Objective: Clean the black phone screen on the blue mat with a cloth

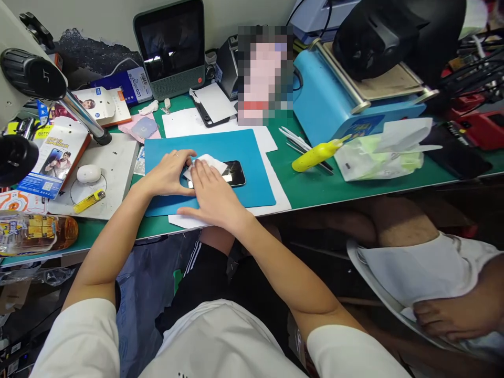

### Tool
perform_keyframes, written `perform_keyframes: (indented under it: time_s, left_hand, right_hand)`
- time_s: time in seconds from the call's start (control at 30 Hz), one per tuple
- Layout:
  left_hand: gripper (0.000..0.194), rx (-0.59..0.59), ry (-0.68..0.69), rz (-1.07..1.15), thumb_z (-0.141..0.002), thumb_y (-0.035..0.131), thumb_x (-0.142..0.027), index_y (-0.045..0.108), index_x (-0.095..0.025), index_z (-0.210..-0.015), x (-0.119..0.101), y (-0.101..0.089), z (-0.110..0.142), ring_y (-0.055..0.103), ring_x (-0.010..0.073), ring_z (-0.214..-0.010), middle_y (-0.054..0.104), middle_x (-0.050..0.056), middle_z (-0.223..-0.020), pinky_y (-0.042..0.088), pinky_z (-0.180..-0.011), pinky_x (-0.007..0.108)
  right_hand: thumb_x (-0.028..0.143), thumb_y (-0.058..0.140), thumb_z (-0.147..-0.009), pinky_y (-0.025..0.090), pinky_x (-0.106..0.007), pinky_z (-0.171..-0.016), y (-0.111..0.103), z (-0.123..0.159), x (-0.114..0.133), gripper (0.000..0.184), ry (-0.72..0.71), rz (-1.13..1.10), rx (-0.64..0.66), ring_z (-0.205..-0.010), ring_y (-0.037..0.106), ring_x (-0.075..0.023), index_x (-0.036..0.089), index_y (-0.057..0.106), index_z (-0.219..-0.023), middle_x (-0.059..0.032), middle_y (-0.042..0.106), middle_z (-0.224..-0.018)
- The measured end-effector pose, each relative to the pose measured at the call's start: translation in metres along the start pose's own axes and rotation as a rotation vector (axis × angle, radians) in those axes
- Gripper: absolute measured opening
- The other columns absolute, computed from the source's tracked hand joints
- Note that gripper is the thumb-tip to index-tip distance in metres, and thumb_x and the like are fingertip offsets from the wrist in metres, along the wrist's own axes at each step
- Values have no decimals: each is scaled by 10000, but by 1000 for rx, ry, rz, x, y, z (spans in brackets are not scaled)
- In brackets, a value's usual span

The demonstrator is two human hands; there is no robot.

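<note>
Green surfacing covers the bench (315, 189). A seated person (413, 268) occupies the area beyond its front edge, at right. A blue machine (326, 100) stands on the right part of the bench. A blue mat (255, 184) lies flat at centre, partly over white sheets (281, 194). A grey board (116, 184) lies left of the mat. A dark display (171, 44) stands upright behind the mat. A tissue pack (366, 160) rests at right, with a yellow bottle (315, 157) lying just beside it.

Left hand (167, 173): positioned at the left end of the phone (237, 173). Thumb and index finger are spread apart, the index finger curved at the far side and the thumb extended along the near side. Whether these fingers grip the phone edges cannot be determined.

Right hand (216, 194): laid flat, palm down, over the phone. Its fingers are extended and nearly together, pressed on the white wipe; the thumb is held apart, pointing left.

Phone: face up on the blue mat, beneath the right fingers. Its right end projects beyond them; its middle is covered.

White wipe (216, 164): spread over part of the phone, extending past its far edge.
</note>
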State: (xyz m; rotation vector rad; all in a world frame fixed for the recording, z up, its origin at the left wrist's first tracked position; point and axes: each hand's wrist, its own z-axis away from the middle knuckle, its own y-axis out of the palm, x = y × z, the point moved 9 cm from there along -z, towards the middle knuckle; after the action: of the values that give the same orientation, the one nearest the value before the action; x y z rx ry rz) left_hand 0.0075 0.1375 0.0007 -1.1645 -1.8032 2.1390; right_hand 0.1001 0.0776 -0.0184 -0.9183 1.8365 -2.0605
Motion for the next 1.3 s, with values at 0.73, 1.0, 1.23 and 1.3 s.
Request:
perform_keyframes:
  time_s: [0.73, 1.0, 1.23, 1.3]
  left_hand:
    - [1009, -17, 28, -57, -761, 838, -577, 467, -153, -1598, 2, 4, -2, 612, 369, -1142, 677, 142, -1232, 469, -1050, 508]
    - [924, -19, 46, -94, -743, 779, -400, 470, -159, -1579, 2, 3, -2, 616, 363, -1154, 673, 143, -1255, 482, -1037, 490]
    - [861, -5, 58, -140, -768, 764, -411, 501, -173, -1552, 1, 3, -1, 601, 351, -1141, 650, 132, -1255, 482, -1034, 479]
    - [876, -8, 61, -143, -769, 770, -430, 498, -172, -1560, 2, 3, -2, 601, 354, -1142, 645, 140, -1275, 483, -1031, 479]
  right_hand:
    - [724, 497, -1070, 246, -561, -1404, -15, -1, -14, 1021, -4, -18, 21, -1713, 257, -416, -70, 357, -1696, -317, 306, -1795]
    - [728, 443, -1085, 254, -561, -1405, -5, 1, 10, 1011, -72, -30, -42, -1712, 271, -400, -76, 359, -1692, -307, 293, -1796]
    - [696, 397, -1110, 278, -581, -1399, -2, 1, 10, 919, -135, -129, -77, -1703, 308, -379, -29, 427, -1674, -274, 368, -1782]
    - [691, 407, -1109, 267, -575, -1405, -4, -5, 11, 900, -172, -147, -70, -1700, 319, -372, -15, 444, -1666, -271, 396, -1772]
